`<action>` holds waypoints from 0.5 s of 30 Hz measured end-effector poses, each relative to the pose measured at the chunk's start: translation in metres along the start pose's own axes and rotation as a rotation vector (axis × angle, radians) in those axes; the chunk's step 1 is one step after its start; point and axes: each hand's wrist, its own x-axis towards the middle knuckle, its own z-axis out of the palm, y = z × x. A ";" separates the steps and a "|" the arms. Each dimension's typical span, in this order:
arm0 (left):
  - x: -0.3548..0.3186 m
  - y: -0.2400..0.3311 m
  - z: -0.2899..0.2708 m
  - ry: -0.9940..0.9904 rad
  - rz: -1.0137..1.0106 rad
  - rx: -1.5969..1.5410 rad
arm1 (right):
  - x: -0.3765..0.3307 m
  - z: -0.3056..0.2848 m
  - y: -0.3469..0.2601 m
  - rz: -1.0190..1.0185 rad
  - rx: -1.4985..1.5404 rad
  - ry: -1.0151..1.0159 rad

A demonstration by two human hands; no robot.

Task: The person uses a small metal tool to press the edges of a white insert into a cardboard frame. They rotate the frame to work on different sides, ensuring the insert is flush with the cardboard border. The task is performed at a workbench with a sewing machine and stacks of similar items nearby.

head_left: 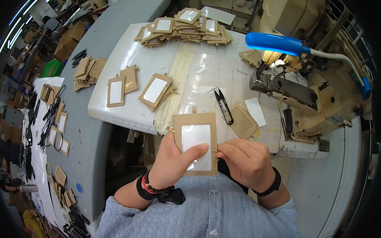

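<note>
My left hand [169, 160] grips a tan card holder [195, 138] upright in front of my chest, thumb lying across its clear window. At the holder's right edge, my right hand [248, 161] is closed in a pinch; a tiny bit shows at the fingertips, too small to name. A gold-coloured metal piece peeks out by the holder's upper left edge. Beyond my right hand, black thread snips [223, 106] lie on the white worktop beside a tan panel [240, 120] and a white card [255, 112].
A heap of card holders [186, 27] sits at the worktop's far side, and a few more [155, 90] lie at left. The sewing machine [306, 99] and blue lamp [274, 43] stand on the right. A grey table [124, 17] holds tan pieces [88, 72] and black cords.
</note>
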 end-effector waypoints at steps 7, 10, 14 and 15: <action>-0.002 0.001 0.002 0.047 0.022 0.018 | 0.000 -0.001 -0.002 0.016 -0.014 -0.008; -0.003 0.007 0.003 0.035 0.062 0.090 | -0.001 -0.001 -0.003 0.035 -0.007 -0.020; -0.004 0.009 0.004 0.042 0.074 0.170 | -0.001 -0.001 -0.003 0.053 -0.007 -0.032; -0.004 0.008 0.005 0.046 0.080 0.165 | -0.001 -0.001 -0.003 0.053 -0.004 -0.038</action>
